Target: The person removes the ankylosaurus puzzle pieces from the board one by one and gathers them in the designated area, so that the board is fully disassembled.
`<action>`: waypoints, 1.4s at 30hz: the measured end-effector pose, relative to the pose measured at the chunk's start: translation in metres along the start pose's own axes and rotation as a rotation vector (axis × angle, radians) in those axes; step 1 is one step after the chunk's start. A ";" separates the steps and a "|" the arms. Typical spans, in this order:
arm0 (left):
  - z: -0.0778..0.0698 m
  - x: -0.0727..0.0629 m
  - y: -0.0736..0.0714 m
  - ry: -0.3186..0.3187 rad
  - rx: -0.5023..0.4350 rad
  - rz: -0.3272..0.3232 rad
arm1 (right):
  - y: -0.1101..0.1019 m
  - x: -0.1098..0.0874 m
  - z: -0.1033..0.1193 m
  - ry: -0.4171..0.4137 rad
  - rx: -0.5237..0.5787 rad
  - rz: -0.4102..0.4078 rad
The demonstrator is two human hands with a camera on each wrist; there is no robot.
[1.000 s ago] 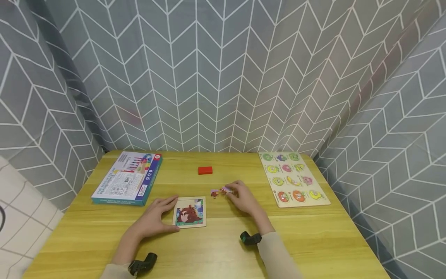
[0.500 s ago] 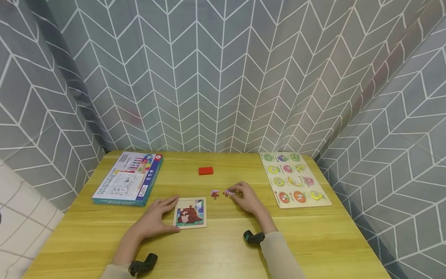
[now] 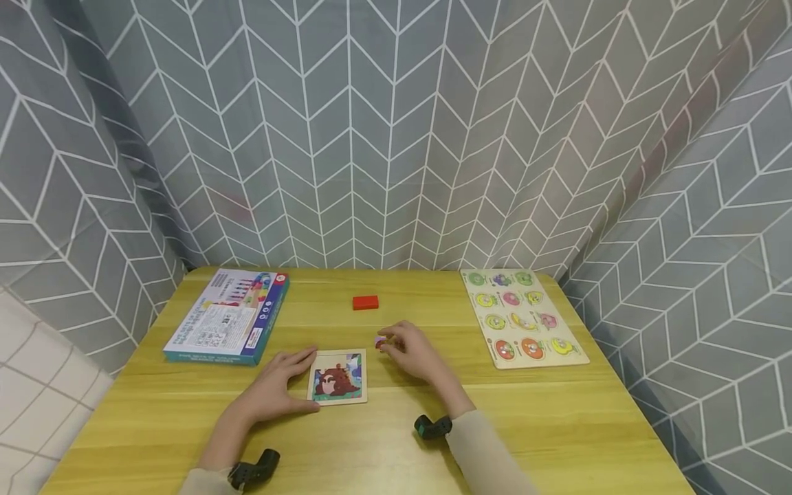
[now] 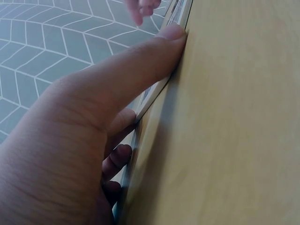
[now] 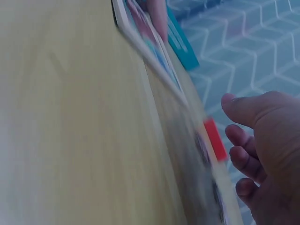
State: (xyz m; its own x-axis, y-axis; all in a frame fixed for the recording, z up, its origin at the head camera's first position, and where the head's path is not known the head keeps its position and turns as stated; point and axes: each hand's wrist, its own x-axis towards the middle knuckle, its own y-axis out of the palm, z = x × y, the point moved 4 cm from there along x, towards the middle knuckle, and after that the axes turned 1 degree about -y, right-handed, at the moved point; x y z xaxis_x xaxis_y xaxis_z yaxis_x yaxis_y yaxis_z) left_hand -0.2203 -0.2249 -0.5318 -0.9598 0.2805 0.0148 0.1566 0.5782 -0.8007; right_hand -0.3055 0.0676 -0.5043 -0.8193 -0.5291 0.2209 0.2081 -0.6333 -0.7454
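Right hand (image 3: 413,352): has shifted left across the tabletop (image 3: 396,440), now over the loose puzzle pieces (image 3: 380,340); grip curled, contents cannot be told. Left hand (image 3: 276,385): unchanged, flat, fingers open against the picture puzzle board (image 3: 337,377). Pickup apparently under way.

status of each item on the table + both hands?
small animal puzzle: flat on the table, most pieces in
left hand: fingers straight, resting against the puzzle's left edge
right hand: fingers over a loose puzzle piece; grip cannot be told
red block: flat, untouched
blue box: closed, lying flat
fruit peg board: flat, all slots filled
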 end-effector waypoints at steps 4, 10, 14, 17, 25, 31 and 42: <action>-0.001 0.000 -0.001 0.004 0.004 -0.007 | 0.021 0.011 0.022 -0.026 0.020 0.083; 0.000 0.001 0.000 0.019 0.018 -0.016 | 0.042 0.019 0.044 -0.062 0.015 0.156; 0.000 0.000 0.000 0.023 0.016 -0.017 | 0.051 0.019 0.046 -0.067 -0.017 0.169; 0.000 0.000 0.000 0.021 0.012 -0.013 | 0.055 0.018 0.044 -0.058 -0.019 0.163; 0.000 0.000 0.001 0.018 0.011 -0.011 | 0.057 0.018 0.038 -0.058 -0.024 0.181; 0.001 0.000 0.000 0.020 0.013 -0.021 | 0.053 0.022 0.042 -0.076 -0.089 0.212; 0.001 0.001 0.001 0.026 0.003 -0.006 | 0.047 0.022 0.041 -0.051 -0.131 0.254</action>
State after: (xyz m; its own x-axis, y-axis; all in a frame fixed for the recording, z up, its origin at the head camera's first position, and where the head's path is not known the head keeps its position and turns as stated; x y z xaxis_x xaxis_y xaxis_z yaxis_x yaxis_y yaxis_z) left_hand -0.2215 -0.2247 -0.5336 -0.9543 0.2968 0.0351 0.1502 0.5779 -0.8022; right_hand -0.2916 0.0030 -0.5084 -0.7211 -0.6913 0.0460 0.3296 -0.4007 -0.8549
